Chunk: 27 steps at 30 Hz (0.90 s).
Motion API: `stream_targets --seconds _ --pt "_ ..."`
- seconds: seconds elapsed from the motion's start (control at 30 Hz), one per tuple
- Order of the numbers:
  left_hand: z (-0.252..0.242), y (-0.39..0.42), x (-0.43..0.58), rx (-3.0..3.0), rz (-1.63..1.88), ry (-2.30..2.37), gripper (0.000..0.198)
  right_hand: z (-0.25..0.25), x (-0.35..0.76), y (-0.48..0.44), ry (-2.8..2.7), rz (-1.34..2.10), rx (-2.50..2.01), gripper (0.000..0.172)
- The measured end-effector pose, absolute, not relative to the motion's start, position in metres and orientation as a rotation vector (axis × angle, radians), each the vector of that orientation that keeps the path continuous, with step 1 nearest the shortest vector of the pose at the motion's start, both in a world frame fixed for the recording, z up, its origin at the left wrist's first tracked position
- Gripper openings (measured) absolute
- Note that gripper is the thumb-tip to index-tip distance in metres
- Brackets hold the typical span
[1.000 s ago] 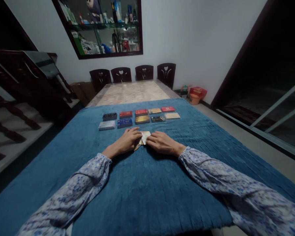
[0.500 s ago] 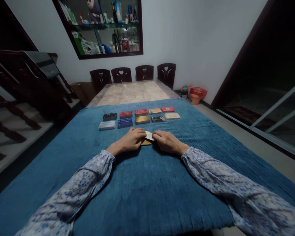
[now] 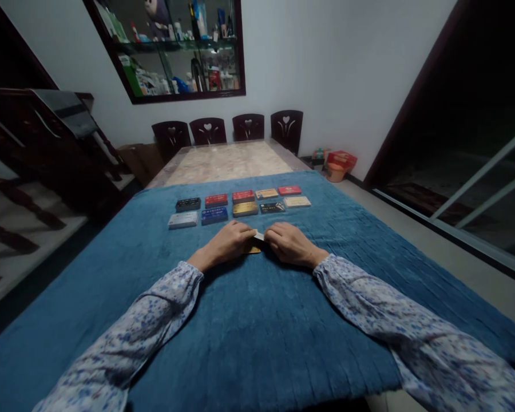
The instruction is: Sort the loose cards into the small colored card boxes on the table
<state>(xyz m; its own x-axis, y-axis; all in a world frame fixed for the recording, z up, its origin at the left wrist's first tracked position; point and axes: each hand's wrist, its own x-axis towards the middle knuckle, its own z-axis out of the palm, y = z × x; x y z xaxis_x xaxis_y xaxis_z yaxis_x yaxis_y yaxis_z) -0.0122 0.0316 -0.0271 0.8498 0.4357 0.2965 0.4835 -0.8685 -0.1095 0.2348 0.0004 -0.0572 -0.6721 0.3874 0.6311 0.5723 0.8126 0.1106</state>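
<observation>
Between my two hands is a small white card (image 3: 260, 236), tilted, with its ends covered by my fingers. My left hand (image 3: 228, 243) is closed on its left end, and my right hand (image 3: 289, 243) pinches its right end. Below the card, a yellow-gold card (image 3: 254, 250) shows partly by my left fingertips; how it is supported I cannot tell. Just beyond my hands lie two rows of card stacks, among them a silver stack (image 3: 183, 220), a blue stack (image 3: 214, 215), a gold stack (image 3: 245, 208), a black stack (image 3: 272, 208) and a cream stack (image 3: 297, 201).
A blue cloth (image 3: 257, 332) covers the near part of the table; its marble top (image 3: 227, 160) shows farther back. Several dark chairs (image 3: 208, 131) stand at the far end. An orange bucket (image 3: 336, 171) is on the floor at right, a wooden railing (image 3: 8, 129) at left.
The white card has turned and shows less of its face, with my hands still on it. The whole view has shifted slightly, so the surroundings appear a little farther left.
</observation>
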Motion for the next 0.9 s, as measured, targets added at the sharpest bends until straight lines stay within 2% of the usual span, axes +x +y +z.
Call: stream_targets --seconds 0.13,0.47,0.63,0.9 --pt "-0.027 0.034 -0.010 -2.819 -0.455 -0.688 0.037 -0.059 0.240 0.004 -2.308 -0.420 -0.769 0.020" --pt "-0.028 0.042 0.000 -2.877 -0.556 -0.723 0.030 -0.067 0.244 0.008 -2.265 -0.276 -0.959 0.036" --pt "-0.025 0.046 0.002 -2.956 -0.628 -0.787 0.038 -0.069 0.245 0.010 -2.227 -0.171 -1.012 0.044" --pt "-0.026 0.050 0.007 -3.036 -0.851 -0.928 0.050 -0.069 0.248 0.014 -2.172 -0.135 -0.985 0.036"
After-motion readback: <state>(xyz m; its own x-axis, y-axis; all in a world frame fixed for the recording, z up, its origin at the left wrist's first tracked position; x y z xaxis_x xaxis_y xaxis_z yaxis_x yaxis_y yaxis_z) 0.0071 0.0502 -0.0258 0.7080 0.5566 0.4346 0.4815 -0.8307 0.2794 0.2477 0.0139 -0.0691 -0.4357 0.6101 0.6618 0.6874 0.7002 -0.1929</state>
